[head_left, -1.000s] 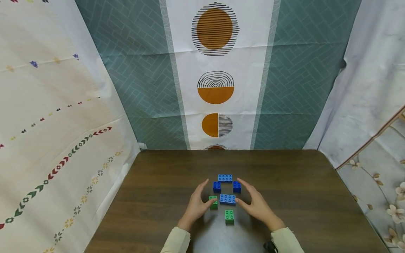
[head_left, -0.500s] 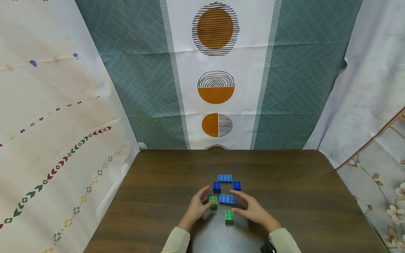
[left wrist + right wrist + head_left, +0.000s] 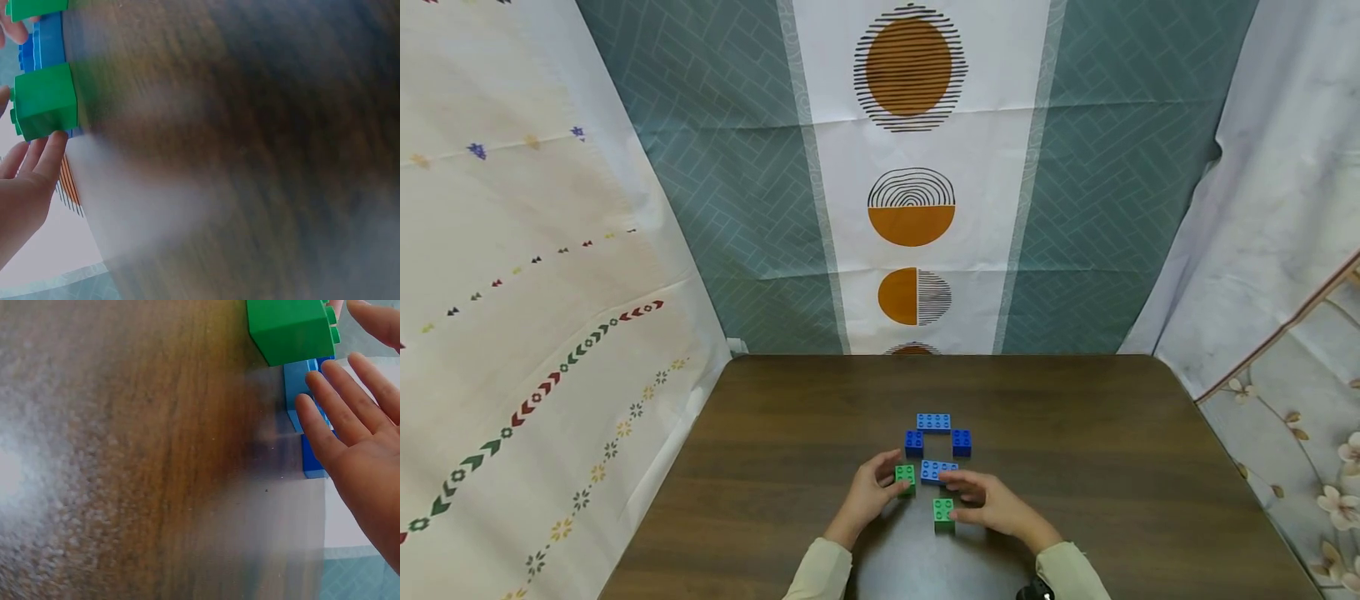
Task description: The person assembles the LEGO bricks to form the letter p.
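1. A square-topped green plastic brick [image 3: 943, 509] is placed just left of the right hand [image 3: 992, 504], the nearer one, its fingers held wide.
2. A second green plastic brick [image 3: 904, 473] is placed just right of the left hand [image 3: 865, 495], thumb and fingers parted; touch cannot be told.

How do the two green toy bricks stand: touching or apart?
Apart. The head view shows brown table between the farther green toy brick, by the left hand, and the nearer green toy brick, by the right hand.
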